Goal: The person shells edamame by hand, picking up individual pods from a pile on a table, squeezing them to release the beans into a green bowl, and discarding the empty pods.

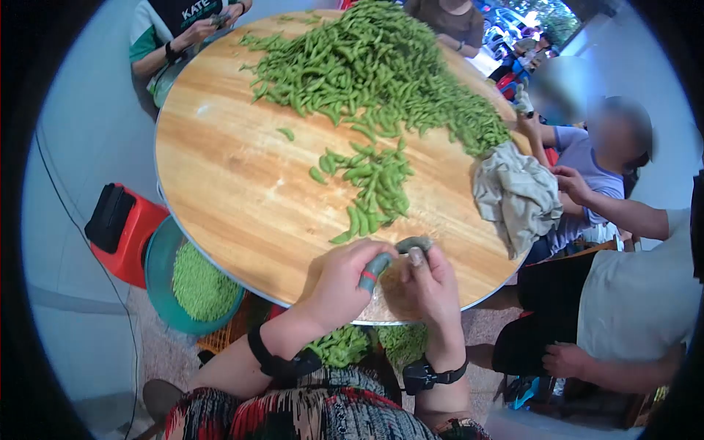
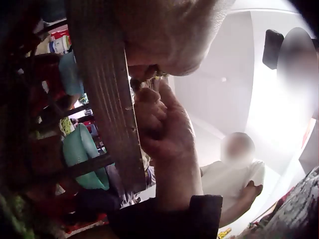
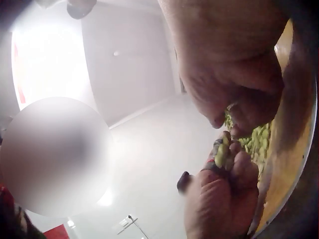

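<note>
Above the round table's near edge, my left hand (image 1: 341,282) and right hand (image 1: 434,286) meet at the fingertips. In the right wrist view, my left hand (image 3: 219,204) pinches a green pod (image 3: 221,155) between thumb and fingers. My right hand (image 3: 234,79) is curled just above the pod's tip; whether it grips anything is hidden. Grey-green covers wrap some digits, one with a red band (image 1: 368,276). Loose pods (image 1: 381,183) lie just beyond the hands. The left wrist view shows my left hand (image 2: 167,35) above my right hand (image 2: 167,124), both dim.
A large pod heap (image 1: 367,66) covers the table's far side. A crumpled cloth (image 1: 517,194) lies at the right edge. A teal basin of shelled beans (image 1: 198,282) and a red stool (image 1: 136,238) stand at lower left. Several people surround the table.
</note>
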Motion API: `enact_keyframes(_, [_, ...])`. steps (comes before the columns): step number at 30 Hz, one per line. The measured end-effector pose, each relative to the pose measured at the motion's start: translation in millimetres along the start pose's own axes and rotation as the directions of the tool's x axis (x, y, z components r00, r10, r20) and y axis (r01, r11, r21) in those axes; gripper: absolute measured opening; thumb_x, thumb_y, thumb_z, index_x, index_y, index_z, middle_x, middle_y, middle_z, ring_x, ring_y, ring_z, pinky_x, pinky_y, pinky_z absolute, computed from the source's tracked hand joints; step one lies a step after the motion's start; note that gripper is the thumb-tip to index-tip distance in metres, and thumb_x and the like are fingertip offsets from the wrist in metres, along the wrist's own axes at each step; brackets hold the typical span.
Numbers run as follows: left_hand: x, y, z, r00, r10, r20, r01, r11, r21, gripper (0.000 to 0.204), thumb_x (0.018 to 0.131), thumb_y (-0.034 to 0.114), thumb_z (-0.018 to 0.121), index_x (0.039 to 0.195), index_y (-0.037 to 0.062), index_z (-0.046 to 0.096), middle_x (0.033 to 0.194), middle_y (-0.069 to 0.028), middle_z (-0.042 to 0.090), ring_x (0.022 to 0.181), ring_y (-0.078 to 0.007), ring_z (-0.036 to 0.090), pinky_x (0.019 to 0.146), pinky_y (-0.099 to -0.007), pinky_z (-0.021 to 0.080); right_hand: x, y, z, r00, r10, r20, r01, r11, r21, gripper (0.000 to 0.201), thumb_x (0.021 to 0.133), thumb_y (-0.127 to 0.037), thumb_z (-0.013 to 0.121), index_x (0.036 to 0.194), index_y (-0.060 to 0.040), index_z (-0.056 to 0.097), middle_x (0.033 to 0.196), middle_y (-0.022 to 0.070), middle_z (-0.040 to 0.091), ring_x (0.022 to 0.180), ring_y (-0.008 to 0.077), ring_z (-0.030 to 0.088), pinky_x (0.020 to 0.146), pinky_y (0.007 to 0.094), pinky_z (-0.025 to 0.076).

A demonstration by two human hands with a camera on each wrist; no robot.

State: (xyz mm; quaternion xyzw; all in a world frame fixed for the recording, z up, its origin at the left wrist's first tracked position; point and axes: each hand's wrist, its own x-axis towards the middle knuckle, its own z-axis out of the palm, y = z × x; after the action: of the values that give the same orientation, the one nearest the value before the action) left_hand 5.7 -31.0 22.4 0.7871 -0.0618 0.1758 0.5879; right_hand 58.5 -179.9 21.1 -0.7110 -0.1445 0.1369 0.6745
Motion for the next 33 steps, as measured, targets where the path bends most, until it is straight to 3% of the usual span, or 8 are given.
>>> enact_keyframes(2, [-3.5, -2.2, 2.0, 0.999, 0.035, -0.018, -0.034, 0.998, 0.05, 0.022, 0.079, -0.002, 0.049, 0.098, 0.0043, 0.058, 0.087, -0.0088, 0.061, 0.08, -0.023, 0.06, 0.072, -0.0292, 0.046, 3.2, 2.2, 3.9, 1.0, 0.002, 0.025, -0.004, 0.998, 0.069, 0.017, 0.093, -0.018, 0.049, 0.096, -0.003, 0.056, 0.066, -0.0042, 0.048, 0.056, 0.0038, 0.042, 0.049, 0.018, 0.033])
enact_keyframes(6, [-1.1, -4.9, 1.3, 0.963, -0.244, -0.111, 0.186, 0.906, -0.381, 0.016, 0.086, 0.0, 0.048, 0.098, 0.006, 0.057, 0.085, 0.0021, 0.054, 0.075, -0.0058, 0.05, 0.067, -0.0212, 0.042, -6.0, -7.7, 14.1, 0.971, 0.191, 0.144, -0.195, 0.981, 0.013, 0.017, 0.089, -0.019, 0.054, 0.097, -0.0032, 0.056, 0.071, -0.0023, 0.054, 0.06, 0.0051, 0.047, 0.053, 0.0206, 0.038])
enact_keyframes(8, [-0.8, -16.3, 1.4, 0.943, -0.307, -0.125, 0.152, 0.737, -0.659, 0.015, 0.087, 0.002, 0.048, 0.099, 0.0062, 0.055, 0.084, 0.0017, 0.052, 0.078, -0.006, 0.049, 0.07, -0.0196, 0.041, -10.0, -1.8, 23.0, 0.979, 0.016, 0.202, 0.011, 0.991, -0.131, 0.018, 0.087, -0.018, 0.057, 0.093, -0.0011, 0.057, 0.07, 0.0012, 0.058, 0.062, 0.0073, 0.051, 0.055, 0.0246, 0.042])
enact_keyframes(13, [-0.8, -19.3, 4.3, 0.949, -0.295, -0.114, 0.14, 0.716, -0.684, 0.011, 0.09, 0.006, 0.049, 0.1, 0.0074, 0.054, 0.085, 0.0029, 0.051, 0.077, -0.0044, 0.046, 0.071, -0.0191, 0.038, -14.6, -13.9, 35.9, 0.944, -0.292, 0.151, 0.326, 0.775, -0.542, 0.018, 0.082, -0.018, 0.061, 0.085, -0.0013, 0.056, 0.064, 0.0167, 0.057, 0.055, 0.0336, 0.056, 0.05, 0.0366, 0.045])
enact_keyframes(24, [-6.3, -22.5, 3.5, 0.922, -0.386, -0.034, 0.281, 0.727, -0.627, 0.016, 0.086, -0.003, 0.044, 0.092, 0.0046, 0.057, 0.087, 0.0025, 0.054, 0.08, -0.0051, 0.046, 0.073, -0.0176, 0.038, -16.9, -12.1, 36.0, 0.82, -0.424, 0.385, 0.534, 0.323, -0.781, 0.014, 0.077, -0.014, 0.057, 0.074, -0.0056, 0.047, 0.061, 0.0099, 0.055, 0.051, 0.0268, 0.058, 0.043, 0.036, 0.045])
enact_keyframes(25, [-5.5, -21.7, 3.7, 0.923, -0.382, -0.039, 0.281, 0.741, -0.61, 0.018, 0.085, -0.003, 0.042, 0.096, 0.0051, 0.055, 0.079, 0.0042, 0.051, 0.061, -0.0012, 0.043, 0.049, -0.0153, 0.033, -17.4, -14.7, 35.1, 0.841, -0.4, 0.365, 0.513, 0.373, -0.773, 0.013, 0.078, -0.014, 0.058, 0.074, -0.0044, 0.05, 0.06, 0.0125, 0.056, 0.052, 0.0296, 0.058, 0.045, 0.0376, 0.045])
enact_keyframes(29, [-9.9, -20.0, 0.0, 0.903, -0.421, 0.086, 0.33, 0.553, -0.765, 0.033, 0.08, -0.011, 0.036, 0.1, 0.007, 0.056, 0.078, 0.0047, 0.048, 0.059, 0.0002, 0.038, 0.045, -0.0136, 0.024, -9.4, -15.3, 25.5, 0.945, -0.247, 0.215, 0.323, 0.817, -0.478, 0.015, 0.081, -0.016, 0.059, 0.074, -0.0034, 0.054, 0.06, 0.0173, 0.055, 0.056, 0.0359, 0.056, 0.049, 0.0418, 0.044])
enact_keyframes(33, [-11.2, -20.2, 2.5, 0.888, -0.459, -0.004, 0.276, 0.541, -0.795, 0.025, 0.087, -0.003, 0.04, 0.103, 0.0074, 0.055, 0.081, 0.0041, 0.051, 0.059, 0.0008, 0.04, 0.045, -0.0136, 0.025, -12.8, -15.1, 29.1, 0.92, -0.332, 0.207, 0.388, 0.704, -0.596, 0.018, 0.081, -0.019, 0.059, 0.075, -0.0038, 0.053, 0.061, 0.0159, 0.056, 0.054, 0.035, 0.056, 0.048, 0.0408, 0.044])
